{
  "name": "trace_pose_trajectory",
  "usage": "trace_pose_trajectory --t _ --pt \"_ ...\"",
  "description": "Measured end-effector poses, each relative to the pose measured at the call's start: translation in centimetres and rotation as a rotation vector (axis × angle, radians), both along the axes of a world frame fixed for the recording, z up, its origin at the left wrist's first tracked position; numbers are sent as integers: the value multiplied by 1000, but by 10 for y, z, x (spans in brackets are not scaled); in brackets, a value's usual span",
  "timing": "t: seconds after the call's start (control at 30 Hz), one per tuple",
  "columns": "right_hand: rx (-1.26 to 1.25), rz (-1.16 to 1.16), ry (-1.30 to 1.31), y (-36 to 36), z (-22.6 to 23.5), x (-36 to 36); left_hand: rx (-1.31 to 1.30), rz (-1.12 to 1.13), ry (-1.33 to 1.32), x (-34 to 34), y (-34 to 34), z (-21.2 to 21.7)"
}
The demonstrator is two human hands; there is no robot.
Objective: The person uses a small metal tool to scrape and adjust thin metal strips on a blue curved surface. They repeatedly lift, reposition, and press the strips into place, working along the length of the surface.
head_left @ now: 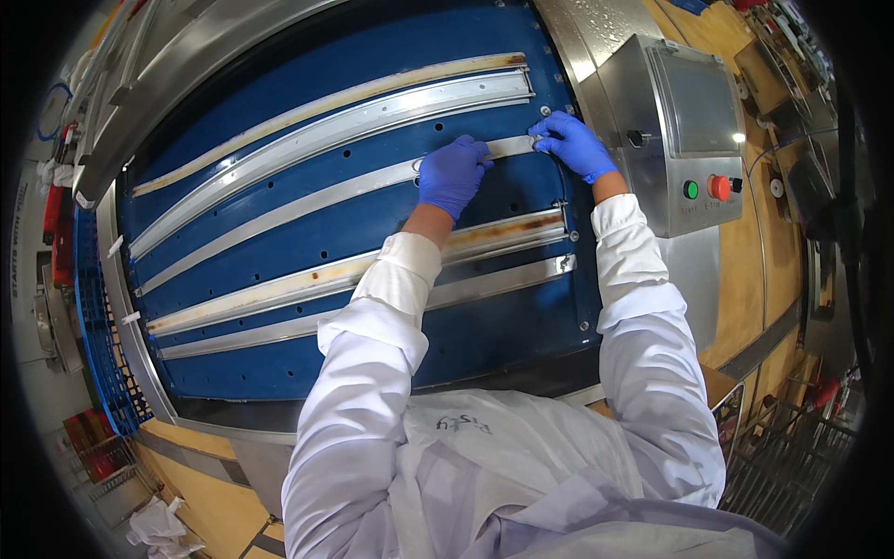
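A thin, flat metal strip [270, 222] runs across a large blue panel [307, 154]. My left hand [453, 175], in a blue glove, is closed at the strip's right part, its fingertips pressed together; a small ring-like metal piece [417, 166] shows beside it. At the strip's right end, my right hand [573, 146], also gloved in blue, pinches with thumb and fingers. Beyond the strip lie a wide shiny metal rail [354, 119] and a brown-stained pale bar [326, 109]. Nearer me are another stained rail [326, 278] and a narrow metal rail [279, 334].
To the right stands a steel control box [670, 140] with a green button [690, 190] and a red knob [719, 188]. A steel frame [186, 84] borders the panel at the upper left. A blue plastic crate [98, 317] stands left of it.
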State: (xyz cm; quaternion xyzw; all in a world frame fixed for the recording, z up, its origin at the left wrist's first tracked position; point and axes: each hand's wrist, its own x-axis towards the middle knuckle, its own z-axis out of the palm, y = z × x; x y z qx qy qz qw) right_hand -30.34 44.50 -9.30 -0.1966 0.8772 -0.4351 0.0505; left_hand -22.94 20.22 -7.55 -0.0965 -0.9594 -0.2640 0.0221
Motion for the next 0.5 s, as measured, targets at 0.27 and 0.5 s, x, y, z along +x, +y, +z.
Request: trace_pose_trajectory --t 0.27,0.5 --pt "126 125 82 3 19 -11 80 -13 114 -27 -32 29" --pt "103 39 330 -19 34 27 -176 409 -56 -94 -168 49"
